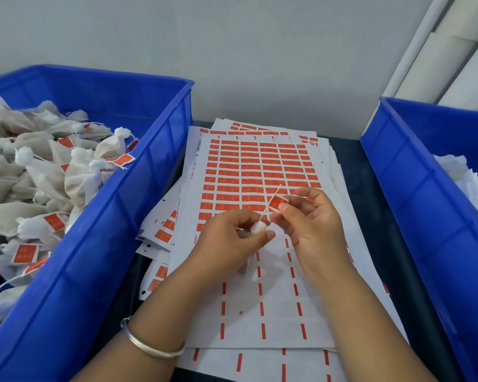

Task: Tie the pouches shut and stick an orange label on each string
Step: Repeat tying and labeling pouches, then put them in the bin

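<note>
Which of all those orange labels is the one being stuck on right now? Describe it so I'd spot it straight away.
Start at the sheet of labels lying between the two blue bins. Just above its lower part, the right hand pinches one orange label against a thin white string rising from the pouch in the left hand. Unlike the rest, it sits off the sheet, tilted, on the string.

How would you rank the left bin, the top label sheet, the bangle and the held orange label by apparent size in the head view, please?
1. Left bin, though nearness may inflate it.
2. Top label sheet.
3. Bangle.
4. Orange label, pinched in the right hand.
</note>
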Tool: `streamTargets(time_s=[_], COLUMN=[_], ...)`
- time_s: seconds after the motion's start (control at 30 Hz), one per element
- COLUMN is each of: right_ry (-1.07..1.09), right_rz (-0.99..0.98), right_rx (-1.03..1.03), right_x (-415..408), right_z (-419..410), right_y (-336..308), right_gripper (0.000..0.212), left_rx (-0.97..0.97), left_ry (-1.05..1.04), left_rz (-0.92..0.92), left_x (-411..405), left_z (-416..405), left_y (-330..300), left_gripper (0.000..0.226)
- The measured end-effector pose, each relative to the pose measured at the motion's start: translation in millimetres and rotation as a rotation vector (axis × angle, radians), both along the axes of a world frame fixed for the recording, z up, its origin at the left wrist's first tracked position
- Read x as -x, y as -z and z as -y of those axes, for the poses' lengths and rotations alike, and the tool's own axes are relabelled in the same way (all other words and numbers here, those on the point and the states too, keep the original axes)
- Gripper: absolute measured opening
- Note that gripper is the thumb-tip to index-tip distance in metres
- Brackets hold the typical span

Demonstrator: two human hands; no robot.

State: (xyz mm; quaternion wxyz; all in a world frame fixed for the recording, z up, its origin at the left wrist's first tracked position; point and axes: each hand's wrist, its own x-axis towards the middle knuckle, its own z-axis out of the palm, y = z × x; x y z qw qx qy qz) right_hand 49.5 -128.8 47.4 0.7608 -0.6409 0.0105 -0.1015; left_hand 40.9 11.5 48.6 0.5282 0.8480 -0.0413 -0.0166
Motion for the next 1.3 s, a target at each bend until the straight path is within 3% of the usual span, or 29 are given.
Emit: streamTargets(time_s=[0.13,0.3,0.57,0.8,0.93,1.0,1.1,1.17,1.3], right_ry=[0.054,-0.003,-0.096,-0.135,-0.122,-0.115,-0.108,-0.099,-0.086], right_rz=[-0.083,-0.157,-0.175,-0.188,-0.169,-0.170,-0.170,-0.174,-0.200], right_rx=[0.043,0.052,0.276,0.347,0.397,0.386,0.383,0.378,0.364], right_x=[-5.0,-9.3,-8.4,-8.6,-6.5,-5.3,-4.5,-4.2,-3.9], right_z=[3.0,4.9,1.0,0.4,0.7,1.4,1.2,0.9,-0.9], right_y=[13.5,23.3,28.8,26.6,24.3,23.9,23.6,23.3,21.1], right_gripper=[0.018,0.025,0.024,0.020,0.021,0.019,0.017,0.015,0.013], left_rx=[-0.016,-0.067,0.179,0.372,0.583,0.648,0.726,0.716,0.587], left_ry=[-0.085,-0.208,-0.429,-0.590,-0.806,-0.911,-0.951,-0.888,-0.817], left_rz=[-0.025,-0.009,0.096,0.475,0.537,0.500,0.276,0.176,0.141], left_x=[-6.5,-12.7,-6.4,6.0,-5.7,-9.2,-12.7,-15.1,-14.3], left_z=[-1.7,-1.5,-10.3,-35.2,-65.2,-77.6,-85.6,-84.3,-64.6], left_y=[5.6,7.4,-41.4,-112.8,-133.2,-132.8,-125.6,-117.0,-104.4], left_gripper=[0.007,0.015,0.003,0.009,0.011,0.015,0.022,0.008,0.043])
